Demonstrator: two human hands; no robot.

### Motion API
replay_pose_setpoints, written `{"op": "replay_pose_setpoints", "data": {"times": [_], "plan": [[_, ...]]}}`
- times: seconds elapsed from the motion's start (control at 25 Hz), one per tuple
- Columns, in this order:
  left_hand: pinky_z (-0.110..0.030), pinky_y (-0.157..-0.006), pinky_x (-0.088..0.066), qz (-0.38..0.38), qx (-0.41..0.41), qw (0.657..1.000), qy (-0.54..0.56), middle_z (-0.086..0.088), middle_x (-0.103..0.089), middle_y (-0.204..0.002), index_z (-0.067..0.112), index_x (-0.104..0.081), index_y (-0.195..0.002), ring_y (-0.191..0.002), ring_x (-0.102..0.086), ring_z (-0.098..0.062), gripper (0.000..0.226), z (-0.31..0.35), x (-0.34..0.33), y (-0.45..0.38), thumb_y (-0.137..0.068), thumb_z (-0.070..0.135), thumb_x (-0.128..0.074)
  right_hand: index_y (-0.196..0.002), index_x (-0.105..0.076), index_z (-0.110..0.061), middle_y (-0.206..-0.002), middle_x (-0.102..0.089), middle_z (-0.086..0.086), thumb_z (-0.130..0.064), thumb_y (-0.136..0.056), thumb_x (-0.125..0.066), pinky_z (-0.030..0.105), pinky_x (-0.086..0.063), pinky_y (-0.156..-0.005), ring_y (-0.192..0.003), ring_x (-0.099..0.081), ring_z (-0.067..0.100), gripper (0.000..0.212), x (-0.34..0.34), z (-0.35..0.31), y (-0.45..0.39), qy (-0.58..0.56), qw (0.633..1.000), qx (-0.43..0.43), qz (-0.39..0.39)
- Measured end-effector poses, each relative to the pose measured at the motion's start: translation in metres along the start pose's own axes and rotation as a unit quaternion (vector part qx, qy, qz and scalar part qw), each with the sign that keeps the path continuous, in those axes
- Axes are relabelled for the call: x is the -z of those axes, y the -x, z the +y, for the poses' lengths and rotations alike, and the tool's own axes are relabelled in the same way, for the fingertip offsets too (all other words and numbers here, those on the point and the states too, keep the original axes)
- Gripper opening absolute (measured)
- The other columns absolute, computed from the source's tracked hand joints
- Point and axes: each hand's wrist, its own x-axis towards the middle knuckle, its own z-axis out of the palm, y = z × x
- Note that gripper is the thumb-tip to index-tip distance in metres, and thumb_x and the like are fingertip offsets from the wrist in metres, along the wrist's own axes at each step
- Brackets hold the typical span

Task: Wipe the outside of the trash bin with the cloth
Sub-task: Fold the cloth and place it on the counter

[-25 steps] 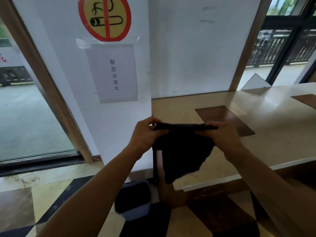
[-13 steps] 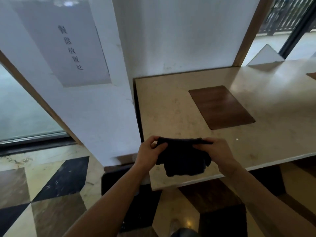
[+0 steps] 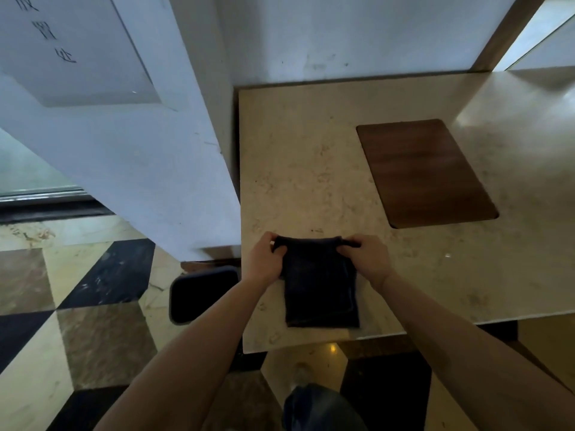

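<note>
A dark folded cloth lies flat on the beige stone counter, near its front left corner. My left hand pinches the cloth's far left corner and my right hand pinches its far right corner. The trash bin stands on the floor left of the counter, below the white wall panel. I see only its dark opening and grey-blue rim, and my left forearm covers part of it.
A brown wooden inset sits in the counter to the right. A white wall panel with a paper notice juts out on the left. The floor is checkered marble. My knee and shoe show below the counter edge.
The view tilted down and moved closer to the counter. The cloth, held hanging in the air a second ago, was lowered and now lies folded on the counter, both hands still on its top edge.
</note>
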Motion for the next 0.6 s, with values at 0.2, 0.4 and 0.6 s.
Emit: {"op": "replay_pose_setpoints", "data": {"times": [0.2,0.4,0.6], "plan": [[-0.043,-0.077,-0.053,0.033,-0.029,0.99,-0.134,0.001,-0.061,-0.091,0.023,-0.05,-0.1,-0.085,-0.06,-0.023,0.013,-0.003,-0.012,-0.018,-0.087,0.022,-0.054,-0.102,-0.069,-0.02,-0.09,-0.064,-0.002,-0.032,-0.09,-0.06,0.03,-0.045,-0.065,-0.088,-0.063,0.021,0.02,-0.01,0.01,-0.022,0.142,0.989,0.049,0.004],[-0.041,-0.068,-0.05,0.046,-0.069,0.976,-0.203,-0.004,-0.059,-0.092,0.021,-0.044,-0.089,-0.081,-0.058,-0.024,0.014,-0.011,-0.015,-0.027,-0.084,0.024,-0.057,-0.111,-0.066,-0.019,-0.11,-0.062,0.005,-0.037,-0.093,-0.052,0.039,-0.05,-0.08,-0.103,-0.055,0.026,0.029,-0.018,0.025,-0.028,0.244,0.965,0.091,0.025],[-0.04,-0.068,-0.051,0.086,-0.081,0.967,-0.226,-0.005,-0.053,-0.104,0.017,-0.049,-0.1,-0.085,-0.055,-0.022,0.017,-0.01,-0.011,-0.016,-0.088,0.029,-0.054,-0.124,-0.058,-0.025,-0.127,-0.055,0.003,-0.034,-0.092,-0.055,0.039,-0.045,-0.088,-0.116,-0.045,0.028,0.033,-0.015,0.023,-0.021,0.258,0.959,0.106,0.053]]}}
